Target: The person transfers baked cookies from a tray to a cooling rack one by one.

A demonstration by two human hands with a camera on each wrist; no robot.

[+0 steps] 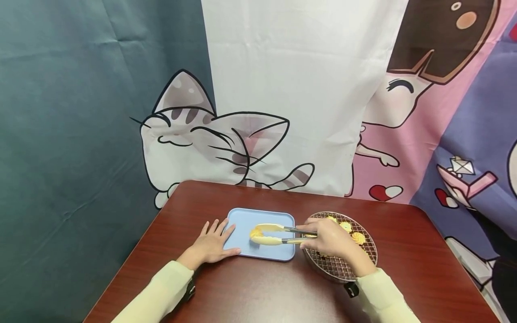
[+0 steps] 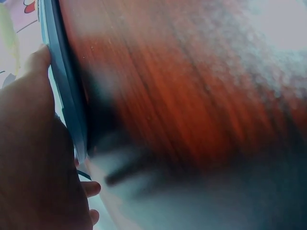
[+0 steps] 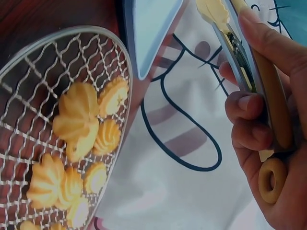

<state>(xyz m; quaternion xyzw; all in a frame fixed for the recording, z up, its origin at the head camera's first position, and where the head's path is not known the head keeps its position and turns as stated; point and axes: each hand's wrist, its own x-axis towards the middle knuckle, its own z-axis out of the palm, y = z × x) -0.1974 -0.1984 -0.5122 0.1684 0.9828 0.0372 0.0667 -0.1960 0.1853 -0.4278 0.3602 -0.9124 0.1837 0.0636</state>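
My right hand grips a pair of kitchen tongs with pale yellow tips and metal arms. A yellow swirled cookie is between the tips, over the light blue tray; whether it touches the tray I cannot tell. In the right wrist view, fingers and thumb curl round the tongs' tan-covered handle. With fingers spread, my left hand touches the tray's left edge. Below my right hand, a round wire rack bears several piped cookies, some hidden by the hand.
The tray and rack stand side by side on a reddish-brown wooden table. A cartoon-printed curtain hangs behind the table's far edge. In the left wrist view, the tabletop is blurred beside the tray's dark-looking side.
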